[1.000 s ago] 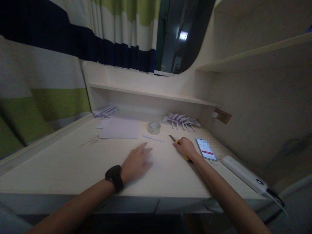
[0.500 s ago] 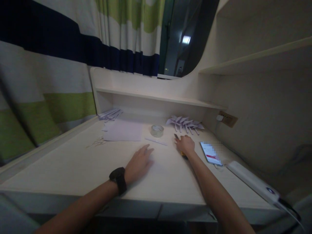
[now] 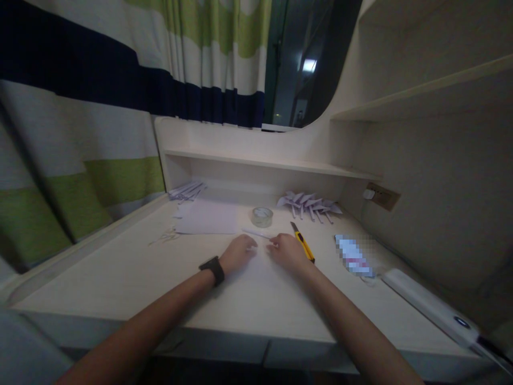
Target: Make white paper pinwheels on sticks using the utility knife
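My left hand (image 3: 239,253) is low over the middle of the desk, its fingers curled toward the thumb. Facing it, my right hand (image 3: 289,251) has its fingers drawn together. Pale bits show at both sets of fingertips, but I cannot make out what they are against the white desk. Just beyond the hands lies a thin white paper stick (image 3: 255,233), its right end close to my right fingers. A yellow utility knife (image 3: 305,247) rests on the desk to the right of my right hand, its blade out. Behind the stick stands a roll of clear tape (image 3: 262,217).
White paper sheets (image 3: 208,216) and a pile of paper sticks (image 3: 187,190) lie at the back left, with thin scraps (image 3: 165,236) nearby. Several paper pinwheels (image 3: 308,204) sit at the back right. A phone (image 3: 353,255) and a white power strip (image 3: 430,307) are on the right.
My right hand has let go of the utility knife and moved left, leaving it on the desk. My left hand has shifted slightly right and its fingers have curled in.
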Demonstrator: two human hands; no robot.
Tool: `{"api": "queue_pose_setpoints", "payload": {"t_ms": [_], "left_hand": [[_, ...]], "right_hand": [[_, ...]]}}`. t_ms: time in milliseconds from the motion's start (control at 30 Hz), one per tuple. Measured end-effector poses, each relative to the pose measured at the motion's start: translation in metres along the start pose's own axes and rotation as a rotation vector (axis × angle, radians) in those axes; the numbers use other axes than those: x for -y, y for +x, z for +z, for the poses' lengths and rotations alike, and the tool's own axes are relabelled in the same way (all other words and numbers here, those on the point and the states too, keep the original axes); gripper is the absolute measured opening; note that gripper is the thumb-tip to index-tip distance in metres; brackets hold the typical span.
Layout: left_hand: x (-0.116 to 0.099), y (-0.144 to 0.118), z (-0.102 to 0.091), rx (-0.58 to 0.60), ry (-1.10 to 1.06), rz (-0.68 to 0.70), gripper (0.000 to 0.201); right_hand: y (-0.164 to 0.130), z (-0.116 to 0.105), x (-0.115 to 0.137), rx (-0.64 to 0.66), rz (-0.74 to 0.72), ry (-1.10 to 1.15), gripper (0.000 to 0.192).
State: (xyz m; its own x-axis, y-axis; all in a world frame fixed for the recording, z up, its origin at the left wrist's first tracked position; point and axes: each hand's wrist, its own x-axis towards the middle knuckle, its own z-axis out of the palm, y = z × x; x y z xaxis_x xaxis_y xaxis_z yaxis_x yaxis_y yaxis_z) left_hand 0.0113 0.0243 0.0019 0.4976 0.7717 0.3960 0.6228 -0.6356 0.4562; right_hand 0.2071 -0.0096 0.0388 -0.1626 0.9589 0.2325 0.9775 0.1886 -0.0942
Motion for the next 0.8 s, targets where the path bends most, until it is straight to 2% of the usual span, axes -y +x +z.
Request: {"api": "queue_pose_setpoints", "payload": {"t_ms": [100, 200, 300, 433, 600, 667, 800], "left_hand": [[-0.003, 0.008, 0.0, 0.048, 0.086, 0.057, 0.017], [-0.007, 0.008, 0.0, 0.084, 0.164, 0.093, 0.026], [-0.013, 0.001, -0.001, 0.081, 0.24, 0.148, 0.034], [-0.021, -0.009, -0.003, 0.046, 0.316, 0.194, 0.043], [-0.026, -0.015, -0.004, 0.06, 0.337, 0.176, 0.05], [-0.023, -0.017, -0.002, 0.077, 0.348, 0.148, 0.053], [-0.014, -0.02, 0.006, 0.184, 0.323, 0.09, 0.064]], "right_hand": [[0.002, -0.007, -0.013, -0.058, 0.216, -0.125, 0.039], [0.005, -0.01, -0.037, -0.08, 0.375, -0.211, 0.049], [0.006, -0.005, -0.056, -0.005, 0.473, -0.21, 0.055], [0.009, 0.003, -0.063, 0.039, 0.496, -0.178, 0.05], [0.009, 0.003, -0.061, 0.041, 0.509, -0.17, 0.039], [0.008, -0.001, -0.058, -0.007, 0.51, -0.178, 0.04], [0.007, -0.01, -0.048, -0.164, 0.457, -0.139, 0.042]]}}
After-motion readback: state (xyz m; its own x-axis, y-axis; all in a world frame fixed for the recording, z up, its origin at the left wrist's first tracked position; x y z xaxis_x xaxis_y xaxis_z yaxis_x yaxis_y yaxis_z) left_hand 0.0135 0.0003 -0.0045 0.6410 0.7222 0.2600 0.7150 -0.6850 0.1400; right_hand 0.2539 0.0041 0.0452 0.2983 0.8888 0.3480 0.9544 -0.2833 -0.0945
